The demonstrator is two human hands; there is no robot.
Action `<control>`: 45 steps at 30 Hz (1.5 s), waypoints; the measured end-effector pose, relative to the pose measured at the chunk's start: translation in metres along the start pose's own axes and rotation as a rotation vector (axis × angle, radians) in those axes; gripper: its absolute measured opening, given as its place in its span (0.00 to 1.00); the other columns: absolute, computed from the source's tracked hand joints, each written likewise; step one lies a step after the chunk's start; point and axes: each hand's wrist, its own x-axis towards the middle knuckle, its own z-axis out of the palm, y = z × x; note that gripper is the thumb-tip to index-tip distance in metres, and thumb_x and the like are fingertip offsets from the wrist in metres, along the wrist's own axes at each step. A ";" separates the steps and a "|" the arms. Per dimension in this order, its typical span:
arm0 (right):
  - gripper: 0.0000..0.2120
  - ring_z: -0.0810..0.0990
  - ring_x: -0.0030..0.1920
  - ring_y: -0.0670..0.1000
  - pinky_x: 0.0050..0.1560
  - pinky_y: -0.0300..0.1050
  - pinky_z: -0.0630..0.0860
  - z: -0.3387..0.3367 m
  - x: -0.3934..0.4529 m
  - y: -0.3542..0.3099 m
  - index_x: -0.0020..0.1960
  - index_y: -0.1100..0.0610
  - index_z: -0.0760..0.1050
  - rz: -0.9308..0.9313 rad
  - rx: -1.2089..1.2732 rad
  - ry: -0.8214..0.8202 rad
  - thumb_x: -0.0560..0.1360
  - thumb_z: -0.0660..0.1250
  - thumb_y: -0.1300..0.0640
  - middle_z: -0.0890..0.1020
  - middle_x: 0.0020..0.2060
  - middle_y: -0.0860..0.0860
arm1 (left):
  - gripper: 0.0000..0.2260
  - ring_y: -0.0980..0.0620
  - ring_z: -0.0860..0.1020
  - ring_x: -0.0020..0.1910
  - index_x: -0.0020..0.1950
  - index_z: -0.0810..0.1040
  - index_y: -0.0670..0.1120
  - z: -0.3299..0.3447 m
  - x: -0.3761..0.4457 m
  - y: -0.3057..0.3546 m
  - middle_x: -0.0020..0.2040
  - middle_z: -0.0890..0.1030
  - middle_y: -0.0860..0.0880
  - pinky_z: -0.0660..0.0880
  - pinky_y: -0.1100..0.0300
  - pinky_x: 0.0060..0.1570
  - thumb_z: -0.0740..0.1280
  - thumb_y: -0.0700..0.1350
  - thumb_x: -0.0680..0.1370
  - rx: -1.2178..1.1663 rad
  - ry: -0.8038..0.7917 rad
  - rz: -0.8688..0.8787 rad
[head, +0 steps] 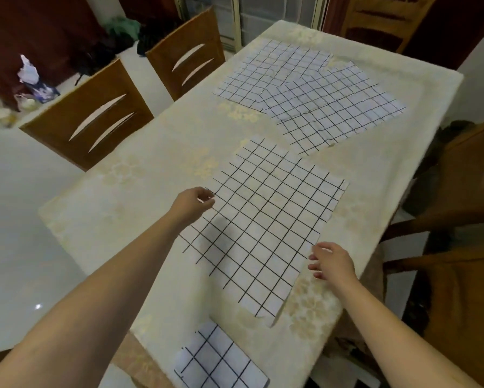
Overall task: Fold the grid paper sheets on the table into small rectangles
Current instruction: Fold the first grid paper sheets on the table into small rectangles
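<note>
- Centrally, a large unfolded sheet of white paper ruled with a black grid [266, 222] lies flat on the near half of the table, turned at an angle to the table edges.
- Left hand [191, 204]: at the sheet's left edge, fingers curled with thumb and fingertips meeting at the paper's margin; whether they actually pinch the edge cannot be told.
- Right hand [333, 261]: at the sheet's right edge, fingers loosely spread and relaxed, fingertips at or just over the margin, holding nothing.
- Small folded rectangle of the same grid paper [221, 359]: near the table's closest edge, apart from the open sheet.
- Two further unfolded grid sheets [305, 88]: on the far half of the table, overlapping one another, creased, well apart from the hands.
- Supporting surface: a long table covered with a cream cloth bearing a pale floral pattern [140, 175].
- Surroundings: two brown wooden chairs with slotted backs [95, 113] along the table's left side; another brown chair [459, 247] on the right.
</note>
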 end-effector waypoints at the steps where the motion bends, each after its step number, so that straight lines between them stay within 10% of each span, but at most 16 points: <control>1: 0.12 0.81 0.33 0.54 0.29 0.43 0.75 0.000 0.006 -0.002 0.61 0.58 0.73 0.006 0.012 0.005 0.78 0.65 0.57 0.82 0.42 0.57 | 0.11 0.50 0.78 0.38 0.57 0.81 0.45 0.002 0.013 0.001 0.49 0.83 0.48 0.73 0.59 0.38 0.69 0.47 0.77 -0.005 0.014 -0.016; 4: 0.17 0.80 0.33 0.54 0.29 0.45 0.75 0.002 0.020 -0.006 0.66 0.59 0.71 0.014 0.040 0.027 0.78 0.65 0.59 0.83 0.41 0.58 | 0.12 0.48 0.75 0.33 0.61 0.79 0.44 0.007 0.047 0.001 0.52 0.82 0.45 0.72 0.60 0.35 0.68 0.46 0.78 -0.017 0.022 -0.086; 11: 0.13 0.78 0.30 0.51 0.24 0.40 0.74 0.003 0.030 -0.004 0.61 0.65 0.75 0.092 0.130 0.035 0.79 0.63 0.60 0.82 0.38 0.57 | 0.17 0.40 0.76 0.61 0.68 0.74 0.42 0.022 0.096 -0.012 0.65 0.76 0.41 0.74 0.52 0.59 0.62 0.42 0.80 0.093 0.046 -0.227; 22: 0.06 0.75 0.25 0.47 0.22 0.37 0.69 -0.001 0.032 -0.014 0.52 0.62 0.78 0.177 0.165 -0.028 0.78 0.66 0.61 0.81 0.35 0.55 | 0.07 0.47 0.71 0.42 0.43 0.73 0.46 0.032 0.135 -0.012 0.42 0.72 0.44 0.71 0.55 0.46 0.66 0.46 0.79 0.090 -0.002 -0.338; 34: 0.06 0.75 0.26 0.48 0.22 0.39 0.69 -0.006 0.030 -0.009 0.44 0.61 0.77 0.194 0.131 -0.010 0.77 0.67 0.58 0.80 0.34 0.54 | 0.05 0.47 0.69 0.31 0.45 0.77 0.45 0.034 0.127 -0.007 0.38 0.74 0.45 0.66 0.60 0.31 0.64 0.45 0.78 -0.074 0.046 -0.307; 38: 0.05 0.75 0.26 0.47 0.22 0.37 0.69 -0.012 0.026 -0.013 0.46 0.60 0.77 0.208 0.147 -0.005 0.77 0.67 0.59 0.79 0.34 0.53 | 0.12 0.49 0.75 0.40 0.56 0.81 0.45 0.031 0.121 -0.008 0.47 0.81 0.45 0.74 0.56 0.44 0.69 0.50 0.76 -0.236 0.043 -0.260; 45: 0.06 0.75 0.25 0.44 0.23 0.36 0.70 -0.027 0.022 -0.019 0.46 0.60 0.78 0.212 0.199 -0.003 0.76 0.69 0.57 0.80 0.34 0.52 | 0.06 0.49 0.76 0.43 0.46 0.84 0.48 0.017 0.111 -0.006 0.47 0.82 0.45 0.73 0.56 0.46 0.72 0.49 0.76 -0.222 -0.074 -0.174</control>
